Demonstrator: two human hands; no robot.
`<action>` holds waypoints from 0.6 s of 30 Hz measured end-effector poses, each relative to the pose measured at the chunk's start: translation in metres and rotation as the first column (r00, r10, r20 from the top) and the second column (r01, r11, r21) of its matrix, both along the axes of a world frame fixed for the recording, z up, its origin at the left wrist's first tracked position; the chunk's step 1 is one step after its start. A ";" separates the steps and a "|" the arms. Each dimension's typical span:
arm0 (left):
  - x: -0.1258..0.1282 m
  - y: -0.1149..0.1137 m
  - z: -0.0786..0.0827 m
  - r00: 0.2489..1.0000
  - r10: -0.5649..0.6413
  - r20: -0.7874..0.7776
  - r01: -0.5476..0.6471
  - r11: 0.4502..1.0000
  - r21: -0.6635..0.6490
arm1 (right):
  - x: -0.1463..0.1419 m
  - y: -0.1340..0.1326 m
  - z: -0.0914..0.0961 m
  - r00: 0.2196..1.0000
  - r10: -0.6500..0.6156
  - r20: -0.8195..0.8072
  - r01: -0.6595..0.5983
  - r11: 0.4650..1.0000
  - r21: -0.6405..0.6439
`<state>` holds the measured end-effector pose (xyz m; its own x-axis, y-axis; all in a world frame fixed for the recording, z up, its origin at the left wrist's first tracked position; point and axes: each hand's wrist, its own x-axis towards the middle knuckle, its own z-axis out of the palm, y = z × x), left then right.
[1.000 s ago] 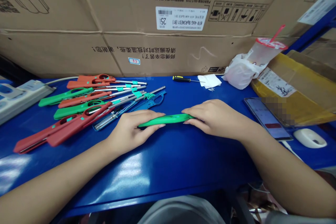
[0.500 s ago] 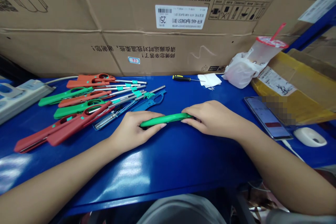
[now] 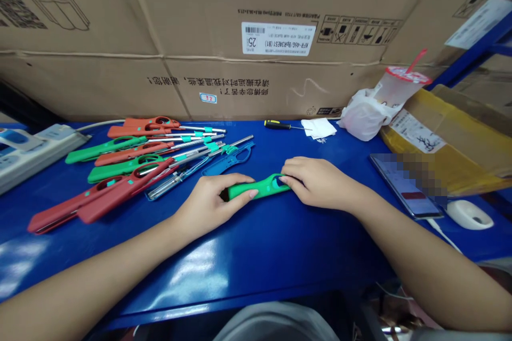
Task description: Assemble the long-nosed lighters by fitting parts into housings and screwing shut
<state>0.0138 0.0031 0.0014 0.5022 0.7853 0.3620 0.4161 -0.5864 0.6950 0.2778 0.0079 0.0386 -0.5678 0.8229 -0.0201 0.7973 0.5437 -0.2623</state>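
A green plastic lighter handle [image 3: 260, 188] lies on the blue table [image 3: 248, 256], held at both ends. My left hand [image 3: 210, 203] is closed round its left end, thumb on top. My right hand [image 3: 316, 181] pinches its right end, fingers curled over it. The handle's flat side with a finger hole faces up. To the left lies a pile of red and green long-nosed lighters [image 3: 132, 162] with metal tubes, and a blue one [image 3: 228, 157] nearest my left hand.
Big cardboard boxes [image 3: 240, 37] wall off the back. A small screwdriver [image 3: 280, 125], white tissue [image 3: 319, 128], a bagged drink cup [image 3: 384, 96], a yellow parcel [image 3: 448, 144], a phone [image 3: 404, 184], a white mouse [image 3: 470, 214] and a power strip [image 3: 32, 149] lie around.
Both hands have turned the green handle from edge-up to flat side up, and they moved closer together on it. The camera has tilted slightly.
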 end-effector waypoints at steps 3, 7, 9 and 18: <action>-0.003 0.007 -0.003 0.999 -0.006 -0.038 0.008 0.998 0.066 | 0.012 0.012 -0.004 0.996 -0.082 -0.034 0.081 0.996 -0.030; -0.006 0.010 -0.005 0.997 -0.037 -0.071 0.045 0.993 0.114 | 0.026 0.028 -0.007 0.984 -0.148 -0.096 0.138 0.985 -0.109; -0.005 0.008 -0.005 0.995 -0.030 -0.094 0.040 0.993 0.108 | 0.035 0.036 -0.006 0.973 -0.196 -0.124 0.182 0.977 -0.113; 0.000 0.006 -0.015 0.975 -0.087 -0.206 0.139 0.958 0.253 | 0.092 0.075 -0.023 0.732 -0.679 -0.051 0.680 0.727 0.096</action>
